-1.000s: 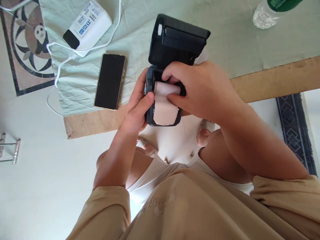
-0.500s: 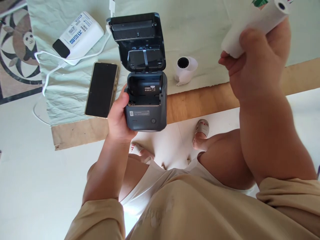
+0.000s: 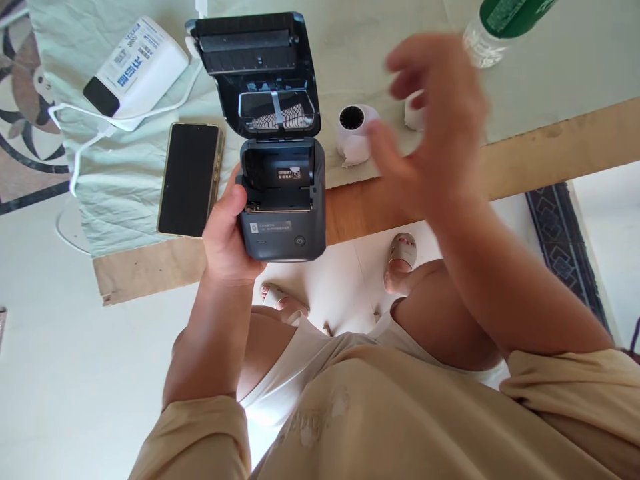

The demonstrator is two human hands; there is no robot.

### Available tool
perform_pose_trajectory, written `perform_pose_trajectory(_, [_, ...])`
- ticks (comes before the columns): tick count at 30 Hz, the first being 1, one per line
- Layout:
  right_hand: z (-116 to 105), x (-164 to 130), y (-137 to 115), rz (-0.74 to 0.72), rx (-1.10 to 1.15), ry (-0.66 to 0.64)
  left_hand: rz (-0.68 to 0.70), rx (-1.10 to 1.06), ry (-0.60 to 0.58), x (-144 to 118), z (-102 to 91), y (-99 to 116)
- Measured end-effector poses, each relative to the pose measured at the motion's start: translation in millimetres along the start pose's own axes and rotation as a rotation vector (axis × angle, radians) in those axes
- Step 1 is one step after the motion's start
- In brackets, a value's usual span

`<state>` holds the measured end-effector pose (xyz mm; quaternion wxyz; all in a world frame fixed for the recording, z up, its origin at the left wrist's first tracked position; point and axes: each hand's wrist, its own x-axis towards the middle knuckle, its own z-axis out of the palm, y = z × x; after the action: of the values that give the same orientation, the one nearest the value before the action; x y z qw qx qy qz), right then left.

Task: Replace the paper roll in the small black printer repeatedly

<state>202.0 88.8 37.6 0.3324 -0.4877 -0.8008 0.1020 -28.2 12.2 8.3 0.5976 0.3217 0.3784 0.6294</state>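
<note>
My left hand is closed around the left side of a small dark label printer near the table edge. The printer's lid stands raised, showing the bare paper bay. My right hand hovers blurred over the table, fingers apart and nothing seen in them. Its thumb is close to a small paper roll with a black core, standing on the cloth. Behind the fingers, part of another white roll shows; most of it is hidden.
A phone lies left of the printer. Beyond it is a white device with a white cable. A clear bottle with a green label is at the back right. The wooden table edge runs along the front.
My right hand has let go of the long white paper roll and moved left towards the small roll. The bottle has come further into view. My left hand still holds the printer.
</note>
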Motion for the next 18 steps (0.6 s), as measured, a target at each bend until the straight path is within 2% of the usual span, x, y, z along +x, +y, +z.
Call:
perform_pose_trajectory(3, [23,5,-20,0.067,0.001,-0.102,-0.004,0.023,-0.008,-1,0.4,0])
perform_pose_trajectory(6, [34,10,-23,0.200,-0.039,-0.173,-0.028,0.044,0.014,-3,0.5,0])
perform_pose_trajectory(9, [28,13,-18,0.256,-0.033,-0.225,-0.043,0.058,0.050,-4,-2.2,0])
perform_pose_trajectory(11, [20,13,-16,0.227,0.043,-0.195,-0.053,0.057,0.050,-4,-4.7,-1])
perform_pose_trajectory(15, [6,15,-21,0.179,0.261,0.059,-0.072,0.053,0.009,-2,-6.7,-1])
perform_pose_trajectory(16, [5,16,-24,0.184,0.317,0.049,-0.075,0.065,0.004,-2,-6.2,-2])
perform_pose_trajectory(18, [4,17,-33,0.212,0.400,-0.148,-0.084,0.095,0.010,-1,-4.7,-2])
